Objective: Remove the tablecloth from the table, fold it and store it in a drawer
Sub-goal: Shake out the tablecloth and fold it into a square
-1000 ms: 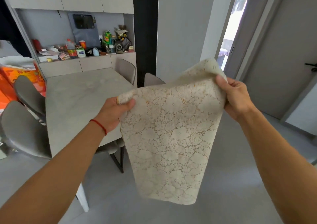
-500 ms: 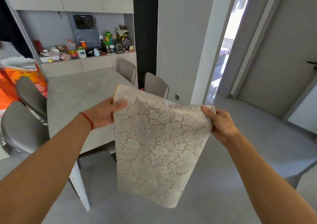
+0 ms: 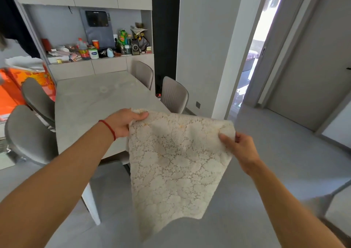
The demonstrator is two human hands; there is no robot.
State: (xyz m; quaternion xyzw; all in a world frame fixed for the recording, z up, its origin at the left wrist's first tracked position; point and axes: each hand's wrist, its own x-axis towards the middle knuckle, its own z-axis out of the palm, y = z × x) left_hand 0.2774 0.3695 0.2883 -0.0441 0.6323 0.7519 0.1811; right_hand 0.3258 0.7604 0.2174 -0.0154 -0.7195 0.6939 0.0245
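A person's left hand (image 3: pixel 124 122) and right hand (image 3: pixel 239 149) each pinch a top corner of a folded lace tablecloth (image 3: pixel 176 168), hanging beside the bare grey desk (image 3: pixel 91 103).

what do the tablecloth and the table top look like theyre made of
Tablecloth: looks like cream lace, matte, maybe cotton or vinyl; an openwork floral pattern with small holes, hanging limp. Table: looks like grey stone or a concrete-look slab, matte, with faint mottling.
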